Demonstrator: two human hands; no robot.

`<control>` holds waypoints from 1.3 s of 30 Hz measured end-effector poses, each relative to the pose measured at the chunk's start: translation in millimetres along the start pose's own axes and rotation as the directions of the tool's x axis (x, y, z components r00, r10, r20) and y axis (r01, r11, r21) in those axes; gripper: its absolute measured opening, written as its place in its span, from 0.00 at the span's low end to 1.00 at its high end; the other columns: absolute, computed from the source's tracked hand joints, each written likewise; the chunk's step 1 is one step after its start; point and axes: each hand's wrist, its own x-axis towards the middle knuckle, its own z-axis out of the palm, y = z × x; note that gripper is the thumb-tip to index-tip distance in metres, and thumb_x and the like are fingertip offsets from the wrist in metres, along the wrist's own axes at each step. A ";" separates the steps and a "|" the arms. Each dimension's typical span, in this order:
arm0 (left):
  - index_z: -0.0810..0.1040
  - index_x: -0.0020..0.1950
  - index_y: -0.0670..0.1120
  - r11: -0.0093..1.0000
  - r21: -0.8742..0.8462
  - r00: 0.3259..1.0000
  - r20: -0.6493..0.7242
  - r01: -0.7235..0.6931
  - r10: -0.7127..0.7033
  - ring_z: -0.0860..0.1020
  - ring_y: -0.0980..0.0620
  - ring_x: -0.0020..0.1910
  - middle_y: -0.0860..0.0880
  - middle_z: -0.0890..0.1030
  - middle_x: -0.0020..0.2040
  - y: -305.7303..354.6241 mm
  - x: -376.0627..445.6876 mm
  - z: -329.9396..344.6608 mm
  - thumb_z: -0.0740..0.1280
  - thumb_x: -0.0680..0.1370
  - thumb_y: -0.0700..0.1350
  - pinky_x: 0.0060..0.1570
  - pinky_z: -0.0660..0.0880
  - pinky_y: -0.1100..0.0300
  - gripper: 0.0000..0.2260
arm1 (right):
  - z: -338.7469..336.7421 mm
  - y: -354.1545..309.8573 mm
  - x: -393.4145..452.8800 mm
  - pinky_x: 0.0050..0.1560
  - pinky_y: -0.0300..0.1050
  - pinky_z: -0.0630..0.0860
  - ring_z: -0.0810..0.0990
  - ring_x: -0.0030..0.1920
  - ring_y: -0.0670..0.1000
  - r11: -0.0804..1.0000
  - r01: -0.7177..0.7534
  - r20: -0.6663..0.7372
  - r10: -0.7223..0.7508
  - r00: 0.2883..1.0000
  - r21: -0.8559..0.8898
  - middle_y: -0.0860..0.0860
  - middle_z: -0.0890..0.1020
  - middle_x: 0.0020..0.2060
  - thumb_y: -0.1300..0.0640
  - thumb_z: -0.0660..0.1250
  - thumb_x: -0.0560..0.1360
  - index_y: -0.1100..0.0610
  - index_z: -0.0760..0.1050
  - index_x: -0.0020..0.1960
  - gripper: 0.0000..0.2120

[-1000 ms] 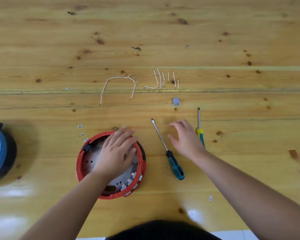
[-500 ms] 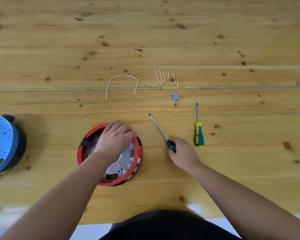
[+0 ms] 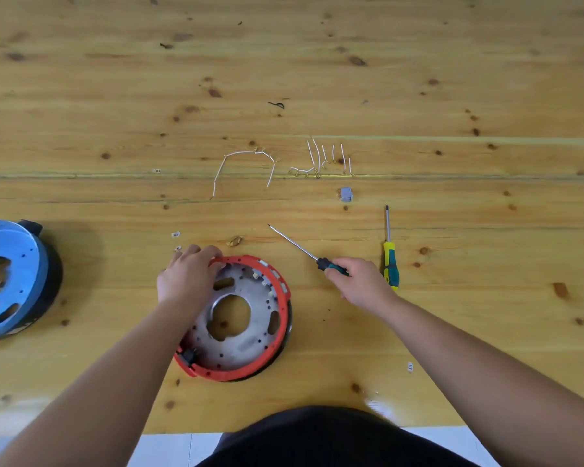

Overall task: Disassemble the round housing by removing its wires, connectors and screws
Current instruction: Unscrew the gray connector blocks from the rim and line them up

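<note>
Right of the round housing (image 3: 240,318), right hand (image 3: 361,281) grips the screwdriver (image 3: 304,251), shaft pointing upper left; left hand (image 3: 186,274) grips the rim

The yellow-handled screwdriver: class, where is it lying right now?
In the head view, the yellow-handled screwdriver lies untouched on the wooden table, just right of the right hand, below the small grey block.

I see a red-rimmed grey round housing (image 3: 246,318) at centre, a blue disc (image 3: 7,281) at left, white wires (image 3: 243,163) above, and a knotty yellow pine table (image 3: 452,96).
</note>
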 end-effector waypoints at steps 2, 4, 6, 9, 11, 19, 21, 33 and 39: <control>0.78 0.62 0.60 0.999 -0.038 1.000 -0.010 0.022 -0.023 0.74 0.43 0.61 0.51 0.76 0.56 3.9 -6.7 4.4 0.62 0.84 0.57 0.43 0.71 0.50 0.09 | -3.2 0.1 2.3 0.32 0.44 0.69 0.75 0.29 0.49 1.000 0.005 -0.006 -0.005 1.000 0.003 0.45 0.77 0.29 0.43 0.66 0.81 0.51 0.83 0.50 0.13; 0.77 0.63 0.59 0.998 -0.054 0.999 -0.014 0.038 -0.039 0.76 0.42 0.58 0.50 0.76 0.55 8.3 -12.4 8.4 0.62 0.84 0.57 0.42 0.71 0.51 0.10 | -6.6 -0.6 4.2 0.32 0.44 0.68 0.74 0.28 0.48 1.000 0.013 0.005 -0.013 1.000 0.017 0.46 0.77 0.29 0.41 0.68 0.80 0.49 0.83 0.48 0.13; 0.76 0.63 0.58 0.996 -0.072 0.998 0.000 0.057 -0.057 0.78 0.41 0.54 0.50 0.76 0.54 12.3 -17.5 12.4 0.62 0.84 0.57 0.41 0.71 0.52 0.10 | -10.1 -2.0 5.2 0.30 0.41 0.70 0.75 0.26 0.47 0.998 0.008 0.017 -0.010 1.000 0.066 0.48 0.80 0.34 0.41 0.71 0.79 0.43 0.80 0.48 0.07; 0.75 0.64 0.59 0.990 -0.103 0.995 0.047 0.097 -0.092 0.79 0.41 0.55 0.50 0.77 0.56 17.3 -23.7 15.7 0.62 0.82 0.60 0.44 0.73 0.51 0.12 | -18.6 -5.1 5.5 0.26 0.35 0.70 0.76 0.24 0.44 0.995 0.022 0.027 -0.025 0.999 0.098 0.46 0.84 0.43 0.43 0.74 0.78 0.39 0.78 0.49 0.05; 0.71 0.70 0.61 0.989 -0.129 0.997 0.015 0.077 -0.076 0.77 0.43 0.60 0.52 0.76 0.61 21.8 -25.2 13.5 0.63 0.81 0.63 0.46 0.73 0.51 0.18 | -25.8 -8.3 6.1 0.26 0.33 0.69 0.77 0.24 0.44 0.995 0.040 0.061 -0.045 0.997 0.088 0.43 0.84 0.41 0.44 0.75 0.77 0.42 0.80 0.50 0.05; 0.83 0.63 0.52 0.924 -0.048 0.908 -0.212 -0.379 0.361 0.78 0.44 0.60 0.52 0.82 0.60 42.4 -10.9 5.4 0.64 0.85 0.49 0.54 0.75 0.49 0.10 | -56.0 -33.0 18.6 0.27 0.40 0.73 0.82 0.32 0.47 0.983 0.072 0.284 -0.119 0.951 0.171 0.47 0.88 0.43 0.48 0.78 0.76 0.43 0.86 0.51 0.05; 0.84 0.57 0.49 0.916 -0.036 0.890 -0.254 -0.400 0.379 0.80 0.41 0.53 0.50 0.83 0.51 39.8 -10.2 7.6 0.64 0.85 0.48 0.48 0.76 0.49 0.10 | -65.8 -40.8 24.2 0.29 0.40 0.75 0.87 0.37 0.50 0.968 0.067 0.288 -0.138 0.948 0.243 0.48 0.89 0.46 0.50 0.78 0.75 0.44 0.87 0.52 0.06; 0.85 0.56 0.48 0.915 -0.121 0.886 -0.329 -0.384 0.327 0.79 0.42 0.44 0.52 0.81 0.40 43.4 -32.8 26.4 0.54 0.84 0.55 0.46 0.74 0.47 0.21 | -28.4 -61.4 48.4 0.46 0.52 0.86 0.89 0.49 0.63 0.611 0.026 -0.037 0.004 0.999 0.791 0.58 0.73 0.63 0.64 0.81 0.70 0.37 0.65 0.65 0.37; 0.75 0.72 0.59 0.938 -0.255 0.965 -0.177 -0.235 0.193 0.70 0.47 0.68 0.54 0.75 0.68 28.7 -21.1 26.6 0.65 0.82 0.60 0.65 0.71 0.46 0.19 | -30.6 -63.7 52.6 0.48 0.54 0.86 0.89 0.47 0.59 0.634 0.096 -0.113 -0.014 0.994 0.768 0.54 0.70 0.62 0.66 0.79 0.69 0.38 0.65 0.61 0.35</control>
